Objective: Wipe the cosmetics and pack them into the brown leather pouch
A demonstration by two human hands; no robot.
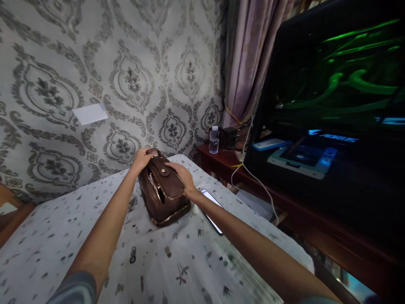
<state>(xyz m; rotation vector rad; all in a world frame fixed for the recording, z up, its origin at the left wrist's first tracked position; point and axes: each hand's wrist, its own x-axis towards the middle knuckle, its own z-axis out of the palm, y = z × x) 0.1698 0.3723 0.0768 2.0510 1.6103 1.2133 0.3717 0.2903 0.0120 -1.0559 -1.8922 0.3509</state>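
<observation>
A brown leather bag [169, 179] with gold-coloured zips and a snap-tab flap lies on the patterned bedsheet [136, 253]. A dark gap shows along a zip on its near left side. My left hand [143, 160] grips the bag's far left end, thumb on top, with some fingers hidden behind it. My right hand [184, 176] holds the bag's right side, its fingers reaching over the top near the snap. Beside my right forearm lies a phone [211, 206] with a lit screen, partly covered by that arm.
To the right, a dark red desk [207, 159] carries a clear bottle [214, 140] and a large dark glass-fronted case [319, 105] with green lighting. A white cable [261, 185] hangs from the desk. The patterned wall [126, 80] borders the bed's far side.
</observation>
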